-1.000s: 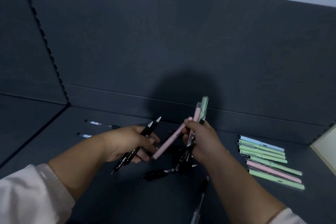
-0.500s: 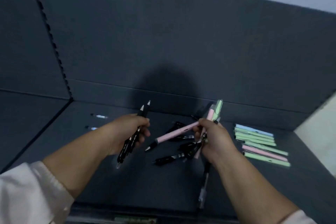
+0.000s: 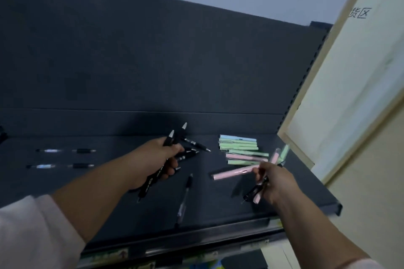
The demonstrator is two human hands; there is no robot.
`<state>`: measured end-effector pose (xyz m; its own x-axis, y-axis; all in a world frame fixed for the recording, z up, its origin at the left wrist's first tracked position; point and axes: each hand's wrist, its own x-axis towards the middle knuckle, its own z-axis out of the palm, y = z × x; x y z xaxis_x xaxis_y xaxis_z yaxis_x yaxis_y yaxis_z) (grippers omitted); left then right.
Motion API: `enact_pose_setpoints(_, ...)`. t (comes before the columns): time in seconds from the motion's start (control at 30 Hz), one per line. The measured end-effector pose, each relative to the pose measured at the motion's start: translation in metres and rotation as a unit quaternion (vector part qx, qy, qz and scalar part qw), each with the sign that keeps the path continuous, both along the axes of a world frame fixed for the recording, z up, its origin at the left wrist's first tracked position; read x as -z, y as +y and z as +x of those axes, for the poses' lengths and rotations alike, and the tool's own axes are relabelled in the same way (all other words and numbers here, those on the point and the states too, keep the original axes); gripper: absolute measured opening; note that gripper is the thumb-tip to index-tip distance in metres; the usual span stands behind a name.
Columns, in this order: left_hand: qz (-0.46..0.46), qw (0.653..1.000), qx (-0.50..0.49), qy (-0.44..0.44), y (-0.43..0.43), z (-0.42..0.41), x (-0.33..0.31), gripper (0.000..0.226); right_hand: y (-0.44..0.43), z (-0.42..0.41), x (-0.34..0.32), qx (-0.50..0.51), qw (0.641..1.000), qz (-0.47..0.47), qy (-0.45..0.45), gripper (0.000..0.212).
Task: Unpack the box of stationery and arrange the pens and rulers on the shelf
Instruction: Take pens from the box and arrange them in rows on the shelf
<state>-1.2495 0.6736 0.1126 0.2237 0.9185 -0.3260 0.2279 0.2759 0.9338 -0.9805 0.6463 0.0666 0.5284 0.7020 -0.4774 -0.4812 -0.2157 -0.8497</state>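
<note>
My left hand (image 3: 157,160) grips two black pens (image 3: 169,140) with pale tips pointing up, over the middle of the dark shelf (image 3: 109,203). My right hand (image 3: 272,181) holds a mixed bundle: a pink pen (image 3: 231,173) sticking out to the left, more pastel pens (image 3: 281,154) pointing up and right, and a black pen (image 3: 254,192) below. A row of pastel green, pink and blue pens (image 3: 240,148) lies on the shelf just behind my right hand.
Two clear pens (image 3: 65,150) lie side by side at the shelf's left. Loose black pens (image 3: 196,145) lie near my left hand, and one (image 3: 184,199) lies near the front edge. A cream side panel (image 3: 349,94) bounds the right.
My right hand has carried its bundle to the right, close to the pastel row. My left hand stayed over the black pens. The view has swung right.
</note>
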Motion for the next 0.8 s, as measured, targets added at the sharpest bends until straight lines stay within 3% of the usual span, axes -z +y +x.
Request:
enact_pose_setpoints(0.17,-0.001,1.000,0.005,0.013,-0.003,0.053,0.003,0.019,0.005,0.040,0.011,-0.018,1.000,0.009,0.002,0.027)
enact_pose_setpoints(0.37,0.005,1.000,0.004,0.029,-0.002,0.113,0.009,0.017,0.013,0.082,0.005,-0.119,0.990,0.022,-0.067,0.011)
enact_pose_setpoints(0.5,0.024,1.000,-0.012,0.016,0.005,0.145,0.008,0.015,0.018,0.099,-0.008,-0.291,0.950,0.006,-0.110,0.031)
enact_pose_setpoints(0.8,0.020,0.994,-0.104,-0.039,0.024,0.186,0.016,0.011,0.041,0.123,-0.011,-0.524,0.834,0.016,-0.174,0.034)
